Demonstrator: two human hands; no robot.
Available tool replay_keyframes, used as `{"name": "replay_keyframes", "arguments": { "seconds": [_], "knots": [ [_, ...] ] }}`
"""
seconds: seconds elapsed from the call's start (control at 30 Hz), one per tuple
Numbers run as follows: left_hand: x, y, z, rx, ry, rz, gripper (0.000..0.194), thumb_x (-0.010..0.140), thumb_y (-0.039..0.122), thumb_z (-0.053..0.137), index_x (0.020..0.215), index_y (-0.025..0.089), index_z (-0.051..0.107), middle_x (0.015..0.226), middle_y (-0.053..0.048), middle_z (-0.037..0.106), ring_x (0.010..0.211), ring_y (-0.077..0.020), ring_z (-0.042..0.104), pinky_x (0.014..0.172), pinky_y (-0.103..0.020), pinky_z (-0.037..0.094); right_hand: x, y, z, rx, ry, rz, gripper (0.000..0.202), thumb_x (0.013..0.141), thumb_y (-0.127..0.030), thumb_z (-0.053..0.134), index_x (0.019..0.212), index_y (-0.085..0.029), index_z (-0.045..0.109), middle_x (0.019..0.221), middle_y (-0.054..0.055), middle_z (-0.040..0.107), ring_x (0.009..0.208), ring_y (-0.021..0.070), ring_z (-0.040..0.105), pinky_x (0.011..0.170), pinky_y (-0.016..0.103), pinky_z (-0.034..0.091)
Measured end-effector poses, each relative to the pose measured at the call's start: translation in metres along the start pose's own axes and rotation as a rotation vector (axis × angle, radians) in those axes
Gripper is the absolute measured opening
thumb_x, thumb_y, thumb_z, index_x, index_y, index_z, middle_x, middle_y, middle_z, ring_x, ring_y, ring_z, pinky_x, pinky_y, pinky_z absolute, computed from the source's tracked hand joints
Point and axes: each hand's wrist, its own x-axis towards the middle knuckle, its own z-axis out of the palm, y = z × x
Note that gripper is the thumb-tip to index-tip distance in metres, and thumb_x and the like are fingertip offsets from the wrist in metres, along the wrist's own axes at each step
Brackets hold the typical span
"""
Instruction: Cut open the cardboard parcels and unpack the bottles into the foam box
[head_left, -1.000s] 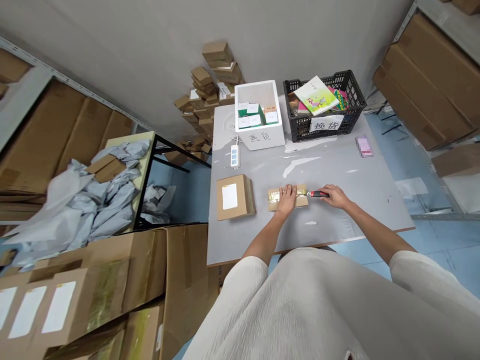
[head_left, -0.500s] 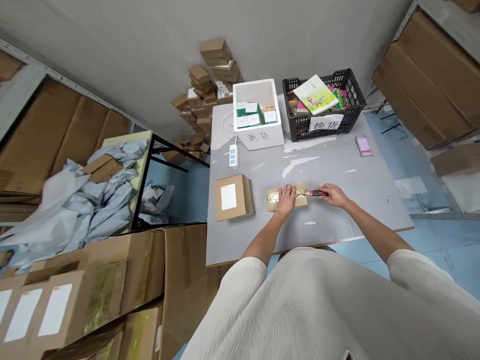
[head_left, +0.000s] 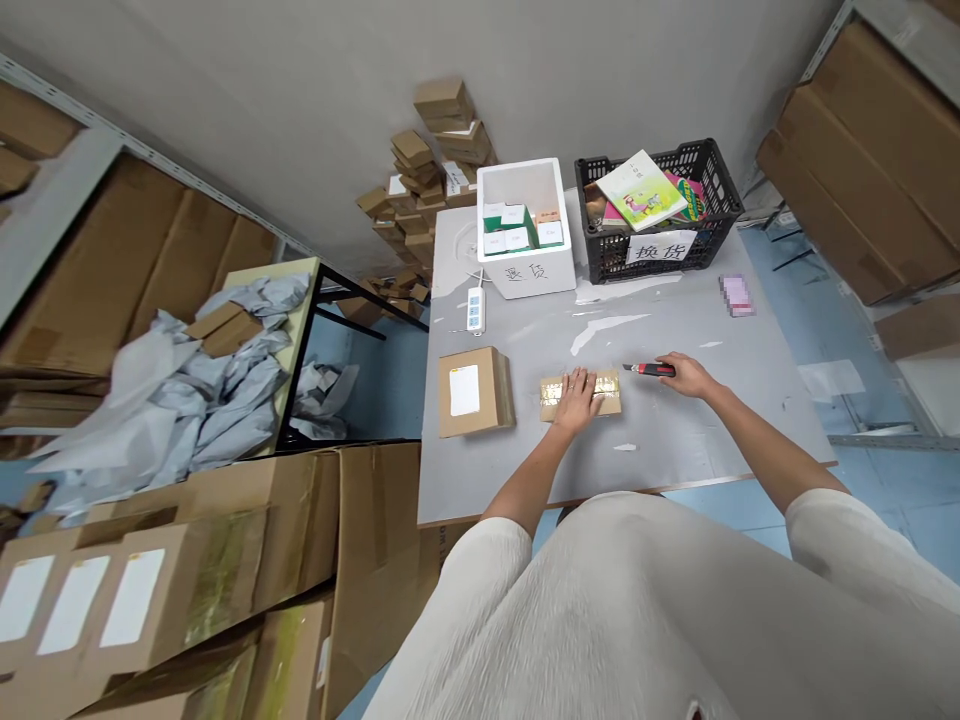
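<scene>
Away from the small taped box (head_left: 609, 392) comes the knife (head_left: 654, 369), its blade now apart from the cardboard. The right hand (head_left: 686, 376) grips its handle closed. The left hand (head_left: 577, 401) lies with fingers spread flat over the box, which rests on the grey table (head_left: 525, 490), right of a larger carton (head_left: 475, 392).

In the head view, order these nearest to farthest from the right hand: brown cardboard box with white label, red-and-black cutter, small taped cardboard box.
Right hand:
1. Red-and-black cutter, in its grip
2. Small taped cardboard box, under the left hand
3. Brown cardboard box with white label, left
</scene>
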Motion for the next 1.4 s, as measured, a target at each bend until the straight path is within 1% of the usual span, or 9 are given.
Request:
{"name": "replay_keyframes", "arguments": {
  "seconds": [0.1,0.27,0.4,0.53,0.73,0.93,1.1,1.2,1.4],
  "knots": [
    [-0.018,0.001,-0.009,-0.010,0.058,-0.018,0.059,0.111,0.046,0.039,0.162,0.017,0.043,0.169,-0.019,0.042,0.161,-0.0343,0.032,0.132,-0.055,0.028,0.008,-0.008,0.002,0.118,0.023,0.052,0.042,0.090,-0.040,0.072,0.128,-0.023,0.077,0.119,0.012,0.075,0.105,0.0317,0.071,0.096,0.043,0.055],
    [-0.058,0.002,-0.010,-0.004,0.025,-0.090,0.045,0.110,0.031,0.038,0.150,0.019,0.056,0.137,-0.017,0.064,0.124,-0.0304,0.063,0.106,-0.045,0.053,0.040,-0.061,0.026,0.350,0.003,0.003,0.040,0.094,-0.045,0.067,0.125,-0.021,0.075,0.117,0.009,0.077,0.104,0.0294,0.070,0.094,0.040,0.055],
    [-0.067,0.000,-0.005,0.046,0.001,-0.114,0.040,0.108,0.025,0.040,0.144,0.018,0.058,0.131,-0.015,0.065,0.116,-0.0294,0.064,0.099,-0.041,0.055,0.057,-0.092,0.046,0.393,-0.079,-0.010,0.033,0.092,-0.043,0.068,0.117,-0.023,0.074,0.107,0.005,0.079,0.098,0.0271,0.070,0.090,0.038,0.055],
    [-0.060,-0.007,-0.005,0.045,0.007,-0.125,0.040,0.107,0.021,0.039,0.143,0.018,0.057,0.135,-0.015,0.064,0.119,-0.0290,0.063,0.101,-0.041,0.055,0.051,-0.090,0.051,0.367,-0.033,0.065,0.032,0.090,-0.043,0.067,0.114,-0.023,0.072,0.108,0.006,0.079,0.097,0.0270,0.071,0.087,0.038,0.055],
    [-0.042,-0.021,-0.010,-0.036,0.072,-0.151,0.044,0.110,0.030,0.038,0.149,0.020,0.056,0.143,-0.015,0.062,0.127,-0.0287,0.062,0.113,-0.044,0.050,0.013,-0.089,0.069,0.394,-0.009,0.152,0.036,0.091,-0.050,0.067,0.116,-0.025,0.069,0.109,0.007,0.079,0.097,0.0272,0.072,0.087,0.039,0.057],
    [-0.020,-0.018,-0.016,-0.092,0.064,-0.163,0.051,0.108,0.035,0.042,0.157,0.020,0.048,0.160,-0.015,0.054,0.149,-0.0310,0.048,0.125,-0.050,0.040,-0.010,-0.101,0.099,0.656,-0.070,0.158,0.040,0.092,-0.063,0.061,0.108,-0.026,0.062,0.097,0.002,0.076,0.092,0.0237,0.071,0.087,0.039,0.059],
    [-0.006,0.020,-0.007,-0.073,0.060,-0.282,0.091,0.096,0.064,0.061,0.165,0.011,0.036,0.167,-0.026,0.042,0.159,-0.0442,0.030,0.131,-0.065,0.021,0.035,-0.096,0.075,0.555,0.131,0.191,0.042,0.090,-0.062,0.064,0.112,-0.025,0.063,0.107,0.005,0.074,0.097,0.0253,0.067,0.094,0.041,0.056],
    [0.001,0.038,0.002,-0.065,-0.005,-0.323,0.108,0.087,0.063,0.072,0.171,0.014,0.023,0.174,-0.028,0.029,0.162,-0.0488,0.023,0.129,-0.071,0.018,0.074,-0.100,0.058,0.500,0.103,0.131,0.036,0.092,-0.057,0.063,0.110,-0.025,0.064,0.110,0.005,0.074,0.104,0.0273,0.067,0.099,0.043,0.054],
    [0.000,0.014,-0.002,-0.019,-0.211,-0.152,0.114,0.079,0.036,0.079,0.173,0.022,0.017,0.179,-0.025,0.020,0.167,-0.0450,0.016,0.128,-0.072,0.020,0.097,-0.102,0.059,0.432,0.044,0.174,0.037,0.092,-0.058,0.069,0.108,-0.025,0.063,0.103,0.005,0.076,0.104,0.0273,0.067,0.095,0.038,0.054]
  ]
}}
